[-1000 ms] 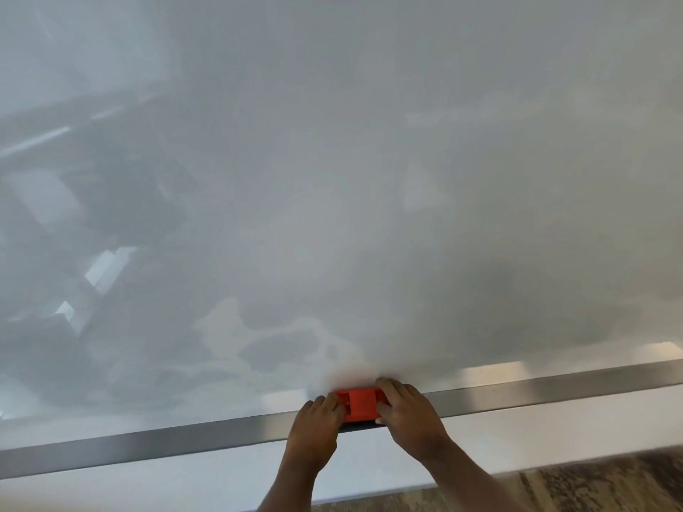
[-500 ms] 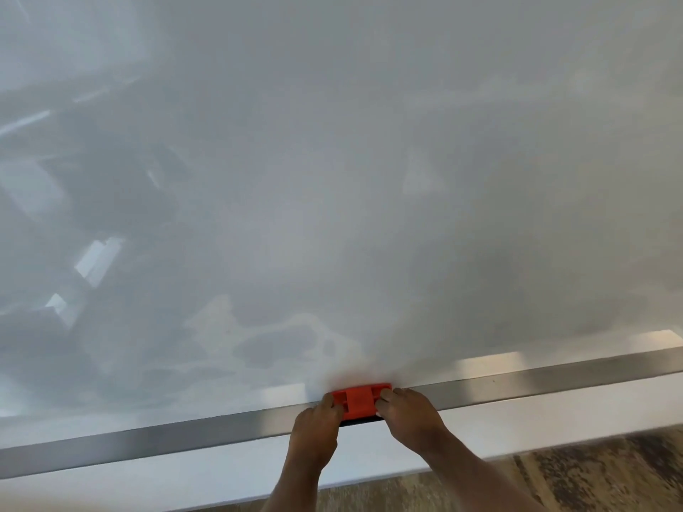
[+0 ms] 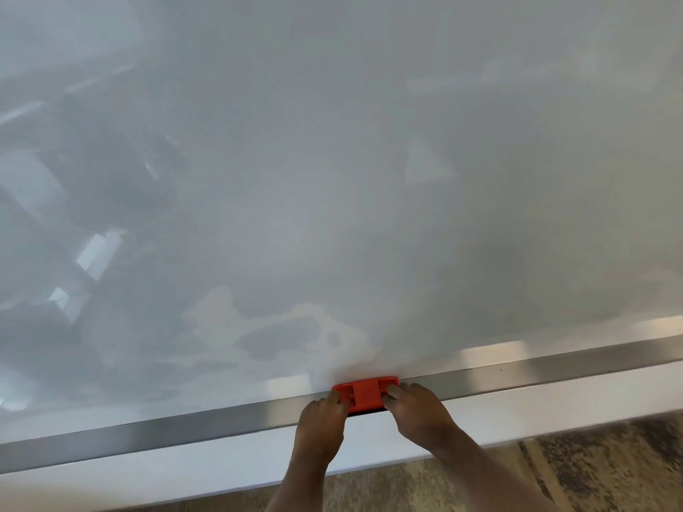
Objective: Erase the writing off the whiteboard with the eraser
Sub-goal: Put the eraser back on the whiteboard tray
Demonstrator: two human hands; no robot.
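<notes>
Eraser: the red eraser (image 3: 365, 394) sits on the metal ledge (image 3: 148, 436) at the bottom of the whiteboard (image 3: 369, 179).
Left hand: the left hand (image 3: 322, 423) grasps its left end.
Right hand: the right hand (image 3: 415, 412) grasps its right end.
Done: the board looks wiped, with no marks showing.
Left: maybe nothing, just let go of the eraser.
Words: none to read; the shapes in the board are only reflections.

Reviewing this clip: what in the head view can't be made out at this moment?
- Eraser: its ends are covered by the left hand and right hand; its felt side faces away.
- Whiteboard: top and sides are cut off by the frame; glare and reflections leave unclear whether any writing remains.
- Metal rail: both ends run out of frame.
- Forearms: cut off at the bottom edge.
</notes>
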